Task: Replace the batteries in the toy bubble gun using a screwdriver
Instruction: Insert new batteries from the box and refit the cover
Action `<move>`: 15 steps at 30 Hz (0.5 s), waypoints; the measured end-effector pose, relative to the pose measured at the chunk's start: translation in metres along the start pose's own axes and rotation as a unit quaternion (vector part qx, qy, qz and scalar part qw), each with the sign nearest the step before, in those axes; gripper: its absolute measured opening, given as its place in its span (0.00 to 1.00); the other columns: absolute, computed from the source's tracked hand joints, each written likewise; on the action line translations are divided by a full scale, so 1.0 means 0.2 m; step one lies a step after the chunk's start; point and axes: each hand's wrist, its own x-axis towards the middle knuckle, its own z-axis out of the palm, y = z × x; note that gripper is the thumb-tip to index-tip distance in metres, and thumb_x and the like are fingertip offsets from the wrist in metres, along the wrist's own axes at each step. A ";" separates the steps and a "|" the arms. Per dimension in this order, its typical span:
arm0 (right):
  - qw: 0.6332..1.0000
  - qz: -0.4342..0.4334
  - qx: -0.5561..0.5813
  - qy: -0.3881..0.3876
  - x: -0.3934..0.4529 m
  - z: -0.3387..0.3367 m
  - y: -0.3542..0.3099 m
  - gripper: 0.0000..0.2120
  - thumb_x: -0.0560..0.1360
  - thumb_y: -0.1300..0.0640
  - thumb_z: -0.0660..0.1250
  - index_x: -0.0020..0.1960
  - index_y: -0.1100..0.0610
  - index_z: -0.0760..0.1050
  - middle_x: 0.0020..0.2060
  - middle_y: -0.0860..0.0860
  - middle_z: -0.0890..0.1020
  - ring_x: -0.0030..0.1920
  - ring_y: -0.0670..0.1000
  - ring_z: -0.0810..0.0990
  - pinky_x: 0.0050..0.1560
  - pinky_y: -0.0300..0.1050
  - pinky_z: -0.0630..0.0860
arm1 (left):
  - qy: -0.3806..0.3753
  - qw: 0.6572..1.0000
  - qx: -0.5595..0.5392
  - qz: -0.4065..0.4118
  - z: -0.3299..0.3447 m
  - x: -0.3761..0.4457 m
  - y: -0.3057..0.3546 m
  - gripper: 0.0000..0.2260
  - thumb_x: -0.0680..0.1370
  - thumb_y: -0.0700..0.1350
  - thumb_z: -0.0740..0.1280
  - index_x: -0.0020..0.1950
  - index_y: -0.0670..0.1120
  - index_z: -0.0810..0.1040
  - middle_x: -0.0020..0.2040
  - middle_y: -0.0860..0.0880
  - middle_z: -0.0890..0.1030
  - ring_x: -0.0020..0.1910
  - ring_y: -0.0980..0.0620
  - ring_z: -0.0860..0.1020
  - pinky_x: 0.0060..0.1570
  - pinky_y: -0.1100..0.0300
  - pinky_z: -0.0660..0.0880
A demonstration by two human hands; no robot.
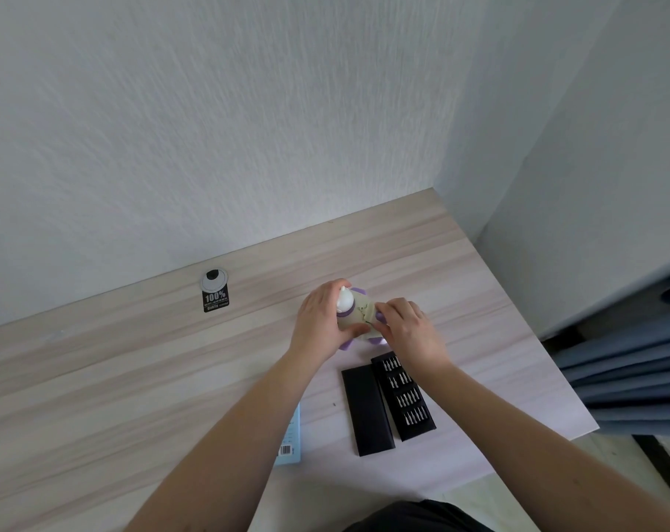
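The toy bubble gun (pixel 358 314), cream and purple with a white bottle on it, lies on the wooden table (pixel 134 378). My left hand (pixel 320 320) grips its left side, fingers curled over the top and thumb underneath. My right hand (pixel 412 332) has curled fingers against the toy's right side, where a thin dark tip touches the cream body; the tool itself is hidden inside the hand. The open black screwdriver bit case (pixel 404 397) lies just below my right wrist, several silver bits in rows. Its black lid (pixel 368 410) lies beside it on the left.
A pale blue package (pixel 290 443) with a barcode shows under my left forearm. A round cable grommet and a black sticker (pixel 215 297) sit near the wall at the back. The table's right edge drops off next to a grey-blue curtain (pixel 632 370).
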 end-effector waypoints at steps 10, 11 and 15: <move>0.998 0.049 0.047 -0.003 0.01 -0.01 -0.02 0.14 0.60 0.64 0.81 0.43 0.61 0.81 0.36 0.54 0.78 0.33 0.55 0.78 0.31 0.38 0.71 | -0.003 0.999 -0.049 -0.017 0.00 0.00 0.01 0.23 0.65 0.51 0.77 0.53 0.61 0.67 0.48 0.71 0.76 0.50 0.59 0.75 0.55 0.57 0.73; 0.998 0.049 0.047 -0.003 0.01 -0.01 -0.02 0.14 0.60 0.64 0.81 0.43 0.61 0.81 0.36 0.54 0.78 0.33 0.55 0.78 0.31 0.38 0.71 | -0.003 0.998 -0.062 -0.030 0.01 0.00 0.01 0.21 0.67 0.52 0.74 0.50 0.65 0.65 0.49 0.68 0.78 0.50 0.59 0.75 0.54 0.55 0.75; 0.997 0.053 0.051 -0.001 0.00 0.00 -0.03 0.14 0.62 0.66 0.80 0.44 0.61 0.80 0.38 0.55 0.78 0.35 0.55 0.77 0.31 0.43 0.74 | 0.019 0.992 -0.112 -0.061 0.05 0.00 0.01 0.14 0.70 0.55 0.70 0.50 0.61 0.68 0.51 0.66 0.79 0.51 0.56 0.75 0.42 0.46 0.80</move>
